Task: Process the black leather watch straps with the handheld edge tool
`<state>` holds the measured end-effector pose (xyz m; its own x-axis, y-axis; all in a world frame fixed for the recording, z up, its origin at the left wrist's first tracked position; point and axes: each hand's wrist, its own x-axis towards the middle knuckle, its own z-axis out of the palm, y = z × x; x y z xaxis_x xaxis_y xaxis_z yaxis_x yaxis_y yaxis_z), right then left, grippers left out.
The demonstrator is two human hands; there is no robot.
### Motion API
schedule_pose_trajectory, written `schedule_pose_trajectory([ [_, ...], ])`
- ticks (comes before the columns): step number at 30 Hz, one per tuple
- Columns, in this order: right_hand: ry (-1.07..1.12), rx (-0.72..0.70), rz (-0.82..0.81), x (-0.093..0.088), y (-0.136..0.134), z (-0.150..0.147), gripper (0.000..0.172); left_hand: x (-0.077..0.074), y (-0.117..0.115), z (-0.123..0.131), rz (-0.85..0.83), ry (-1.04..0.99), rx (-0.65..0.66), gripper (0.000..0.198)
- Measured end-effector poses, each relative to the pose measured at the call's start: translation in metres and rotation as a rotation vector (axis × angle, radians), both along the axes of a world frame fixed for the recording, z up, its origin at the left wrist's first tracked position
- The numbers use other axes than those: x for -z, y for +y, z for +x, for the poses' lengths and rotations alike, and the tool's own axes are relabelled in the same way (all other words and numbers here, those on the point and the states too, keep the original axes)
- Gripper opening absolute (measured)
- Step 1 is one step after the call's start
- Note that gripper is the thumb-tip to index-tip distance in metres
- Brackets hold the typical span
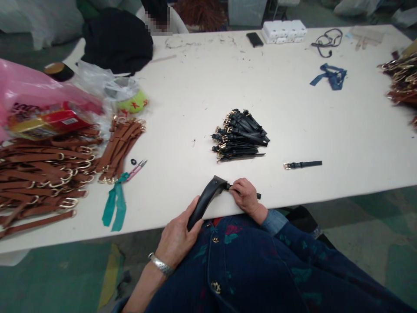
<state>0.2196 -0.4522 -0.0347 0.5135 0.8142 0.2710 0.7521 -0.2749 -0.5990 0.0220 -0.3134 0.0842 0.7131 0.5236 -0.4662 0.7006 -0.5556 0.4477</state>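
Note:
My left hand (178,237) is wrapped round a curved black handheld tool (208,196), shaped like a hair clipper. Its wide head points up and to the right. At that head, my right hand (244,195) pinches a short black buckle strap (259,196). One end of the strap meets the tool's head, and the other sticks out beyond my fingers; the middle is hidden. Behind my hands lies a pile of black buckle straps (243,132) with gold buckles. A single black buckle strap (302,164) rests apart on the right.
Brown straps with metal rings (42,174) fill the table's left side. Pink-handled thread snips (135,171) with a teal ribbon (115,206) lie nearby. Farther off are a phone (254,39), white boxes (284,31) and a blue cloth strip (334,77). A person (163,19) is across the table.

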Motion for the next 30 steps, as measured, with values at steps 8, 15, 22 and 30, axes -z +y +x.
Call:
schedule_pose_trajectory([
  [8,0.153,0.059,-0.019,-0.004,0.002,0.0,0.009,-0.006,-0.001,-0.016,-0.052,0.042,-0.014,0.065],
  [15,0.223,0.053,0.005,-0.003,-0.001,0.0,0.006,-0.01,-0.006,-0.006,0.009,0.055,0.002,0.063],
  [22,0.253,0.038,0.021,0.0,0.0,0.005,0.012,0.005,-0.004,0.018,0.066,-0.002,-0.018,0.06],
  [30,0.242,0.042,-0.068,-0.004,-0.001,0.005,0.013,-0.006,-0.005,-0.009,0.016,0.015,-0.002,0.062],
])
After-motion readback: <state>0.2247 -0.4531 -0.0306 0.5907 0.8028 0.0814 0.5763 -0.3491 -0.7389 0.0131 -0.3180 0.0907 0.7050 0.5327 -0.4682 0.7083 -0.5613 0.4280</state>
